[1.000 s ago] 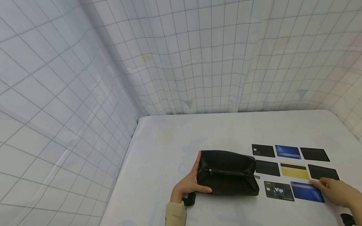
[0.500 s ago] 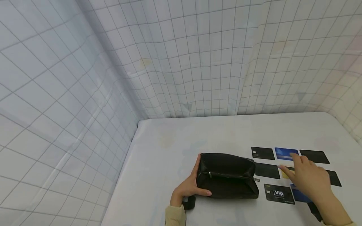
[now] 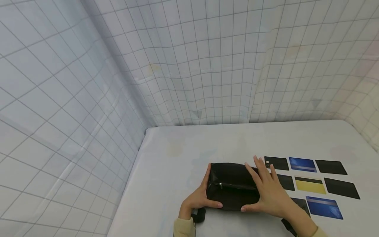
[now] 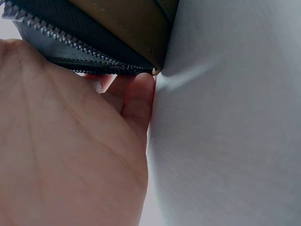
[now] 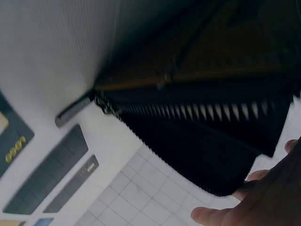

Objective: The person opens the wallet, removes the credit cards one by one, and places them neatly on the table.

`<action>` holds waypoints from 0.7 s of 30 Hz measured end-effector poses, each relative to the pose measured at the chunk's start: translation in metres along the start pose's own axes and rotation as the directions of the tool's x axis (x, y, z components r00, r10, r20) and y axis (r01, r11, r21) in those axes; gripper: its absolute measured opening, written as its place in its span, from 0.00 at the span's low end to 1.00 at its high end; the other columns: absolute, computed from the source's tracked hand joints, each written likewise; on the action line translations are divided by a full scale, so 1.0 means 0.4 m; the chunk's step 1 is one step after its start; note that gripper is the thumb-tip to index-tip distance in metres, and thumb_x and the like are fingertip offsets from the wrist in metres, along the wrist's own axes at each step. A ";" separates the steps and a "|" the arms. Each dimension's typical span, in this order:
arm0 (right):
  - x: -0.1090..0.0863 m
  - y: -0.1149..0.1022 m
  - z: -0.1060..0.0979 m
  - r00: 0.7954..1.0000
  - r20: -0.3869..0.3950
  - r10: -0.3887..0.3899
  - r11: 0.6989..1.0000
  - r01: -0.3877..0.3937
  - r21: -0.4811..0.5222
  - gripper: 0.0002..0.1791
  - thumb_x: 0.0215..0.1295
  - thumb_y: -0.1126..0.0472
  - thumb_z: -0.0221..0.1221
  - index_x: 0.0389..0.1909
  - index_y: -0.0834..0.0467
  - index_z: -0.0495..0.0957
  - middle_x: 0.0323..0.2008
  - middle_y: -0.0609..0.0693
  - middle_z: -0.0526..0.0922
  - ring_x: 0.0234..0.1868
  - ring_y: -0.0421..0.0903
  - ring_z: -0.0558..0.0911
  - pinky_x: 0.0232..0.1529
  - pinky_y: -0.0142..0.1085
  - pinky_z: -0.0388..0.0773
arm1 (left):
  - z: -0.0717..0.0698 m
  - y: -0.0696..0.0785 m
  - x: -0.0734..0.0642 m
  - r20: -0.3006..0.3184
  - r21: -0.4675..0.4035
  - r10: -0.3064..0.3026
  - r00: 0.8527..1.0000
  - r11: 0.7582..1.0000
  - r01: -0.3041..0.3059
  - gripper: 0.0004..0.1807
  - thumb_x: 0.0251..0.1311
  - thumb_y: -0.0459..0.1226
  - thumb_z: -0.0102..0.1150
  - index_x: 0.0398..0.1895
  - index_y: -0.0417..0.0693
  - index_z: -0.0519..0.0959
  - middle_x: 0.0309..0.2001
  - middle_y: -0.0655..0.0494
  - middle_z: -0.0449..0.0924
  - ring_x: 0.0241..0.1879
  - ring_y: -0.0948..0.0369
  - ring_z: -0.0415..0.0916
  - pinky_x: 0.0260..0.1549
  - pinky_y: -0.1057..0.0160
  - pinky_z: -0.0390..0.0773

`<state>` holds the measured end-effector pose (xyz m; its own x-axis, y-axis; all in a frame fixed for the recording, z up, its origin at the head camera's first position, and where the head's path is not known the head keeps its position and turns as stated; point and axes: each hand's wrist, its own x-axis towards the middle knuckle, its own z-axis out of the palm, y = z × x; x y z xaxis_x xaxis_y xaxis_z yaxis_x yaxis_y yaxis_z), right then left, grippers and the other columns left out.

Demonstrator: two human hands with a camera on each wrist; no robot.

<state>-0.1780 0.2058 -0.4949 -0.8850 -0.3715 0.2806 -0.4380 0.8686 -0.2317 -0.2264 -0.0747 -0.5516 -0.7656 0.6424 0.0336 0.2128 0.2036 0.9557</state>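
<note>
A black zip wallet (image 3: pixel 231 174) rests on the white table. In the left wrist view the wallet (image 4: pixel 124 23) shows its zip teeth and a brown panel. My left hand (image 3: pixel 196 197) grips its left end, thumb across the front and fingers behind. My right hand (image 3: pixel 272 196) is spread over the right end, thumb at the front edge and fingers reaching toward the back. From the right wrist, the wallet's zip (image 5: pixel 197 110) is undone, a pull tab (image 5: pixel 75 110) hangs at one end, and my right fingertips (image 5: pixel 204 215) show past the edge.
Cards lie in rows to the right of the wallet: a blue card (image 3: pixel 302 164), a gold card (image 3: pixel 310 187), another blue card (image 3: pixel 324 208) and several black cards (image 3: pixel 341 188). My right hand and forearm partly cover the nearest cards. White gridded cloth (image 3: pixel 201 65) hangs behind the table.
My right hand has left the lower blue card and swept left over the cards to the wallet's right end. My left hand keeps its grip; the wallet has stayed in place.
</note>
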 end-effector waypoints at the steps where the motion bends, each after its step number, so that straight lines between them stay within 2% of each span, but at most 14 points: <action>1: -0.001 -0.003 0.009 1.000 -0.003 -0.006 1.000 0.006 -0.013 0.73 0.25 0.14 0.54 0.73 0.47 0.40 0.73 0.55 0.31 0.72 0.56 0.36 0.67 0.52 0.24 | 0.002 0.000 -0.001 -0.001 -0.008 -0.004 1.000 1.000 0.004 0.70 0.40 0.51 0.73 0.69 0.73 0.22 0.72 0.69 0.19 0.72 0.56 0.25 0.62 0.36 0.44; 6: -0.006 -0.012 0.029 0.999 -0.016 -0.030 0.998 0.029 -0.058 0.75 0.20 0.14 0.55 0.73 0.47 0.41 0.73 0.56 0.33 0.72 0.56 0.34 0.66 0.50 0.18 | 0.006 -0.003 -0.003 0.006 -0.030 -0.036 0.999 0.999 0.036 0.69 0.41 0.50 0.73 0.69 0.76 0.22 0.71 0.70 0.19 0.72 0.57 0.25 0.63 0.37 0.43; 10: -0.005 -0.011 0.025 0.998 -0.023 -0.063 0.995 0.061 -0.085 0.77 0.17 0.13 0.54 0.73 0.47 0.43 0.73 0.57 0.35 0.72 0.56 0.35 0.66 0.52 0.20 | 0.006 -0.006 -0.003 -0.002 -0.014 -0.030 1.000 0.999 0.030 0.69 0.41 0.53 0.72 0.69 0.75 0.22 0.71 0.69 0.19 0.72 0.55 0.25 0.62 0.35 0.45; 15: -0.007 -0.011 0.013 0.997 0.019 -0.081 0.990 0.083 -0.111 0.78 0.14 0.12 0.53 0.73 0.45 0.42 0.73 0.57 0.35 0.72 0.56 0.35 0.66 0.51 0.20 | 0.004 -0.008 -0.002 -0.005 0.011 -0.033 0.999 0.999 0.033 0.68 0.41 0.54 0.71 0.69 0.75 0.22 0.71 0.69 0.18 0.72 0.55 0.25 0.61 0.35 0.46; 18: -0.009 -0.011 0.008 0.996 0.035 -0.086 0.991 0.089 -0.102 0.76 0.17 0.13 0.54 0.73 0.44 0.43 0.73 0.56 0.36 0.72 0.57 0.37 0.67 0.52 0.22 | 0.001 -0.007 0.000 0.001 0.013 -0.038 0.999 0.999 0.038 0.68 0.42 0.52 0.72 0.69 0.75 0.21 0.71 0.70 0.18 0.72 0.57 0.25 0.62 0.36 0.45; 21: -0.008 -0.009 0.003 0.997 0.034 -0.070 0.995 0.073 -0.072 0.72 0.21 0.15 0.57 0.73 0.43 0.45 0.73 0.54 0.40 0.71 0.58 0.43 0.68 0.55 0.30 | -0.001 -0.006 0.003 0.002 0.018 -0.029 1.000 0.999 0.029 0.68 0.43 0.51 0.72 0.69 0.74 0.21 0.71 0.69 0.19 0.72 0.57 0.25 0.62 0.36 0.45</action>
<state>-0.1739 0.2034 -0.4962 -0.8570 -0.4427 0.2639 -0.4886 0.8608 -0.1426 -0.2282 -0.0748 -0.5538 -0.7699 0.6381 0.0055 0.2017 0.2352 0.9508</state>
